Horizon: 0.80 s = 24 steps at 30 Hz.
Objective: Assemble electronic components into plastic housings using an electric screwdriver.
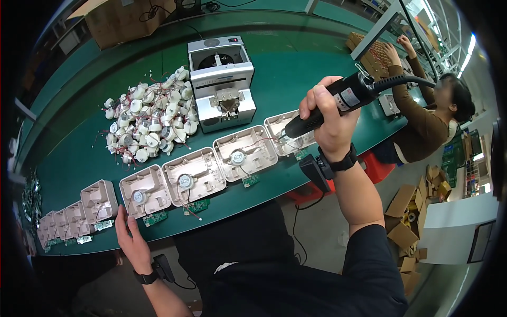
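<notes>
My right hand [334,124] is wrapped round a black electric screwdriver [346,96], its cable trailing to the right. The driver's tip points down and left over the rightmost pale plastic housing [296,119]. Low on the left, my left hand [134,243] is open, fingers stretched up beside a housing [150,179] at the table's front edge; whether they touch it I cannot tell. That housing and its two neighbours to the right, a housing [203,165] and a housing [257,141], each hold a round silver part with wires. Green circuit boards [156,218] hang along their front sides.
A silver-grey screw feeder [224,79] stands behind the row. Left of it lies a heap of white round parts with wires [150,119]. More housings [97,201] line the far left. At the right, a person [428,116] works by a cardboard tray [372,55]. Red stools [377,164] stand below.
</notes>
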{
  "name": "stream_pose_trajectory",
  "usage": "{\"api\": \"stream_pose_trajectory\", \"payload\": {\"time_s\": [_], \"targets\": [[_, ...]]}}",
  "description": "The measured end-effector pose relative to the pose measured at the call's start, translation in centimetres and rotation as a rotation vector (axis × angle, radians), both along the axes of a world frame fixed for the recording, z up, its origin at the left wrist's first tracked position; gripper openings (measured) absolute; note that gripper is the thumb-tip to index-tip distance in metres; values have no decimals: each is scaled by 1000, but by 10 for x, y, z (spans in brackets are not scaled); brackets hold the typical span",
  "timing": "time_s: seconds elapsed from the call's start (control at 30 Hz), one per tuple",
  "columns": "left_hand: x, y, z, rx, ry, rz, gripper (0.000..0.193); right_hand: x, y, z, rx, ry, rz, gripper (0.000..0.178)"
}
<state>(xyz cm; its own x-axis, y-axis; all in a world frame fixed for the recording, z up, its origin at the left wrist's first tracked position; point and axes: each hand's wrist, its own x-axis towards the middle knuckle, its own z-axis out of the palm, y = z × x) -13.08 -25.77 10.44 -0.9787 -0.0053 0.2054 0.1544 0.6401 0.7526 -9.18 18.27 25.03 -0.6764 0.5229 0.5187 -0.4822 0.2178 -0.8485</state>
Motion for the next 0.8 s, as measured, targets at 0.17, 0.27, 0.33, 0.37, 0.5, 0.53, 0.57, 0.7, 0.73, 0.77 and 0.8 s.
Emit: {"api": "stream_pose_trajectory", "payload": {"time_s": [0.17,0.27,0.33,0.37,0.5,0.53,0.57,0.7,0.73,0.77,0.8], "targets": [[-9,4,-4,-26,5,-19,43,-6,1,-8,16,-32,-2,14],[-12,6,-3,-17,-42,-48,41,-8,3,-14,6,-36,-7,14],[-11,6,-5,-28,-41,-51,41,-9,6,-15,2,-30,-15,13],[-10,6,-5,-38,-32,-52,41,-10,6,-15,0,-26,-18,13],[-10,6,-4,-36,-41,-48,40,-10,11,-18,-50,1,-8,14],[-9,6,-4,-30,-49,-47,40,-10,11,-18,-50,2,-7,14],[-11,6,-3,-30,-45,-45,40,-11,11,-18,-45,-9,-6,14],[-11,11,-2,-7,-55,-52,39,-15,15,-19,-14,-50,-3,14],[-8,11,-1,18,-56,-77,39,-13,16,-16,10,-63,3,14],[-6,11,0,44,-56,-103,39,-12,15,-10,36,-77,9,14],[-5,13,-1,67,-66,-136,39,-11,16,-6,43,-73,15,14]]}}
